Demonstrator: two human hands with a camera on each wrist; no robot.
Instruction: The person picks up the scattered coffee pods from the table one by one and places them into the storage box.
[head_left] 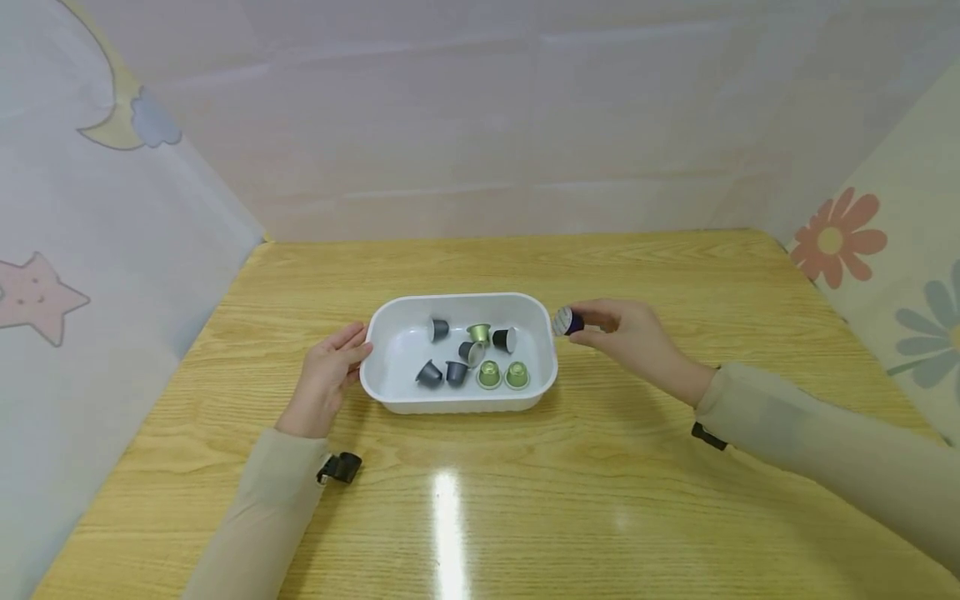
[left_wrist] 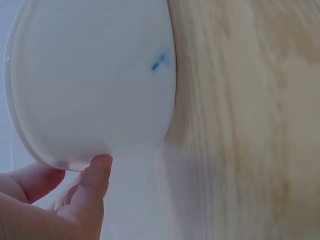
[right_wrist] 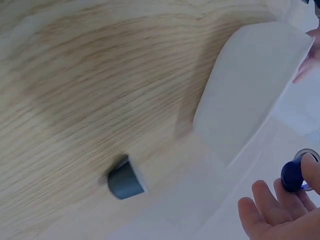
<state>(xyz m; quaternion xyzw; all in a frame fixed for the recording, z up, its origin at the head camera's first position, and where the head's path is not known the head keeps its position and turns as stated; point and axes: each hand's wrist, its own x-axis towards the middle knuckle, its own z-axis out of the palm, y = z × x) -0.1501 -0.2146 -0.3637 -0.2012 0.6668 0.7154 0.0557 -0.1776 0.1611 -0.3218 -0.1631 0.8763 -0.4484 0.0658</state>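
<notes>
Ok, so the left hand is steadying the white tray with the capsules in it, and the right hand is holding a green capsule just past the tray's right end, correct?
Not quite: the capsule pinched in the right hand is dark blue, not green, as the head view and right wrist view show. The green ones lie inside the white tray. The rest stands: the left hand rests against the tray's left end.

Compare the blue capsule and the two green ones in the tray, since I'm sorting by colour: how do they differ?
The blue capsule is pinched in the right hand, just outside the tray; the green capsules sit inside, at its near edge. The blue capsule lies sideways, foil end toward the tray; the green capsules stand side by side. All share the same small tapered shape.
</notes>
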